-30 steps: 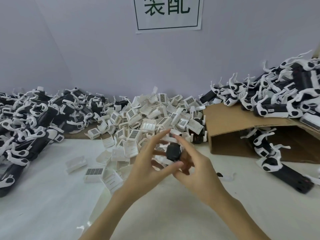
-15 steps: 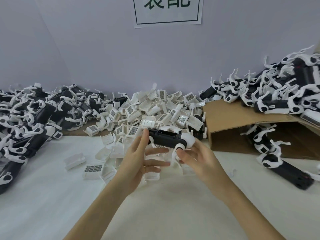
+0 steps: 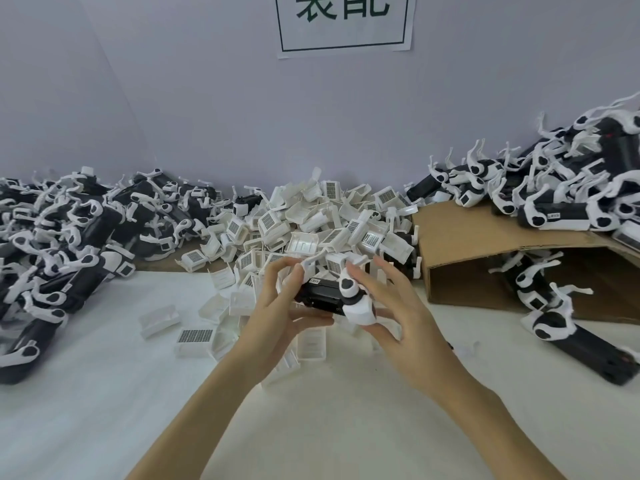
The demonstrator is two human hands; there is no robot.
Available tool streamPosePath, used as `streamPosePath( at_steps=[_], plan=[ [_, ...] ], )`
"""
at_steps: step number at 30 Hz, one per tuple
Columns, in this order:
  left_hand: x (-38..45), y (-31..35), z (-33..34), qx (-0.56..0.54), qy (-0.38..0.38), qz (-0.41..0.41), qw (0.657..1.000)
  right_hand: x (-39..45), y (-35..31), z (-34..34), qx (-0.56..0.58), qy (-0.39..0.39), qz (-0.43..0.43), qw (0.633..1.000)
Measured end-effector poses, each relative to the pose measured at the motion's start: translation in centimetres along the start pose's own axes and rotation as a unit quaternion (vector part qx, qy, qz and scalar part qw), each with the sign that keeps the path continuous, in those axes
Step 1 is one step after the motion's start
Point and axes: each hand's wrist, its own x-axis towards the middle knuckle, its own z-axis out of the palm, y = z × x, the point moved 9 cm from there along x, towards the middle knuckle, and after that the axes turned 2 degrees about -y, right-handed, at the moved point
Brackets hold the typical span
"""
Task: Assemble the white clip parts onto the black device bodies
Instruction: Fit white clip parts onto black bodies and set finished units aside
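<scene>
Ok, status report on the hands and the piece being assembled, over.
Left hand and right hand both gripping one black device above table. White end piece on it. Clip pile behind, nothing blocking.

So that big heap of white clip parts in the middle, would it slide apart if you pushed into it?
Probably. The heap of white clip parts is loose, pieces lying at all angles, some already strayed onto the white table. They look like thin hollow plastic, so likely light and easily scattered, and stiff rather than floppy.
</scene>
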Motion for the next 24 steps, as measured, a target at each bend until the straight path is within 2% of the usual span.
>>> streamPosePath(
  at_steps=[2, 4, 7, 10, 11, 15, 19, 24],
  plan=[
    [0.1, -0.2, 0.1, -0.046, 0.003, 0.002, 0.999, 0.0, 0.2, 0.0, 0.036, 0.028, 0.023, 0.999],
    [0.0, -0.2, 0.5, -0.070, 0.009, 0.012, 0.997, -0.2, 1.4, 0.4, 0.154, 0.060, 0.090, 0.982],
    [0.0, -0.6, 0.6, -0.081, 0.049, 0.023, 0.995, -0.7, 3.1, 2.3, 0.356, 0.051, 0.199, 0.912],
    [-0.2, -0.8, 0.6, -0.074, 0.068, 0.010, 0.995, -0.7, 3.2, 3.4, 0.493, 0.023, 0.233, 0.838],
    [-0.2, -0.8, 0.6, -0.068, 0.067, 0.005, 0.995, -0.6, 3.1, 3.3, 0.511, 0.021, 0.234, 0.827],
    [-0.3, -0.5, 1.5, -0.044, 0.011, -0.012, 0.999, -0.3, 3.4, 2.7, 0.480, 0.033, 0.229, 0.846],
    [-0.2, -0.8, 1.3, -0.019, 0.003, -0.020, 1.000, -0.6, 4.1, 2.3, 0.478, 0.066, 0.261, 0.836],
    [-0.5, -2.2, 1.3, 0.144, -0.018, -0.090, 0.985, -0.9, 4.9, 1.8, 0.564, 0.088, 0.300, 0.764]
  ],
)
